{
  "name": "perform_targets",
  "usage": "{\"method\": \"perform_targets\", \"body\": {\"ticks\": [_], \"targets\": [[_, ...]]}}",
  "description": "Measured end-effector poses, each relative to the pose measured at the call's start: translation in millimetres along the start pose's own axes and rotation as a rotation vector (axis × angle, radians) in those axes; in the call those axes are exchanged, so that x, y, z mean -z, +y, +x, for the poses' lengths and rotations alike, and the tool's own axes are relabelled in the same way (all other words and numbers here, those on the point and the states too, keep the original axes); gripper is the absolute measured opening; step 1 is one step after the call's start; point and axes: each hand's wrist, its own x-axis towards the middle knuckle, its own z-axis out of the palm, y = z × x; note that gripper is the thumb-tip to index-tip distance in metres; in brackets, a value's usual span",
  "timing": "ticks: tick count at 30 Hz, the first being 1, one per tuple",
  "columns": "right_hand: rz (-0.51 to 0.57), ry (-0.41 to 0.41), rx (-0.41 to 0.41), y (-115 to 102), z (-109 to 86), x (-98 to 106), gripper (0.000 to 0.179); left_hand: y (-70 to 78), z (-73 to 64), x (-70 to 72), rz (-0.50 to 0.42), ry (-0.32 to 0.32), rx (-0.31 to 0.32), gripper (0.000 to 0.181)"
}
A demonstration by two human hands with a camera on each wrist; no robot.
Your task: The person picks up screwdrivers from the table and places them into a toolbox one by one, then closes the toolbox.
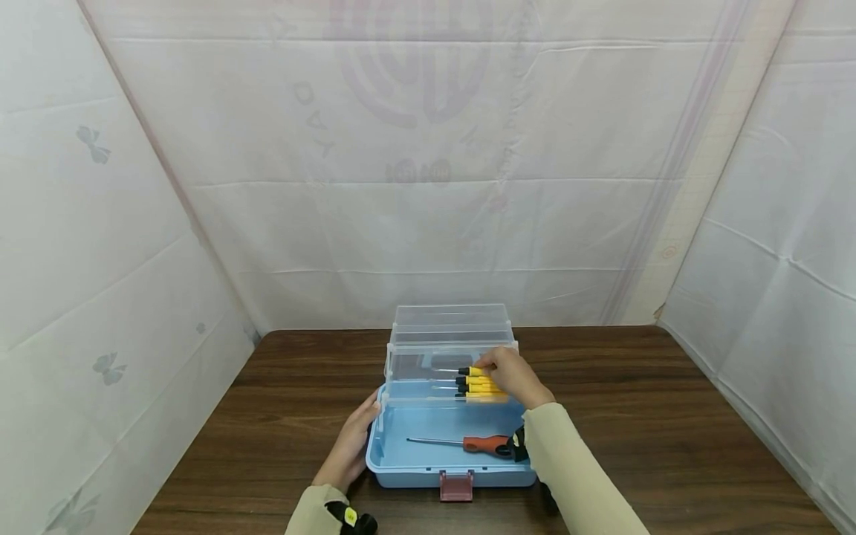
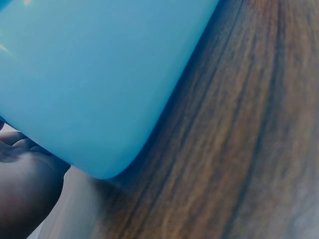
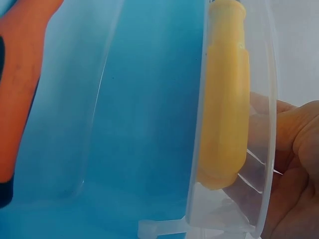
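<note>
A light blue toolbox (image 1: pixel 408 478) stands open on the table. Along its left side lies my left hand (image 1: pixel 351 443), fingers stretched out against the wall; the left wrist view catches part of that hand (image 2: pixel 27 191) beside the blue box (image 2: pixel 99 99). Over the back, my right hand (image 1: pixel 511 375) pinches the handle of the rearmost yellow screwdriver (image 1: pixel 477 371) at the clear tray. Other yellow screwdrivers (image 1: pixel 478 388) lie in a row in front of it, handles partly hidden by the hand. An orange-handled screwdriver (image 1: pixel 481 444) rests in the box's bottom.
The clear tray (image 1: pixel 408 364) sits across the box's rear, with the transparent lid (image 1: pixel 451 316) raised behind it. A pinkish latch (image 1: pixel 456 487) hangs at the front. Brown wood table (image 1: pixel 301 401) surrounds the box; white sheets (image 1: pixel 428 223) hang behind and at both sides.
</note>
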Motion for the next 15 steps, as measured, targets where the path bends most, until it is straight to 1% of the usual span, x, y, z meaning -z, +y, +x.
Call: {"method": "perform_targets", "body": {"ticks": [4, 15], "targets": [[0.002, 0.006, 0.015, 0.7, -0.4, -0.1, 0.028, 0.3, 0.1, 0.3, 0.0, 0.0, 0.002, 0.064], [-0.015, -0.007, -0.014, 1.1, 1.0, -3.4, 0.033, -0.5, -0.6, 0.4, -0.011, 0.005, -0.004, 0.064]]}}
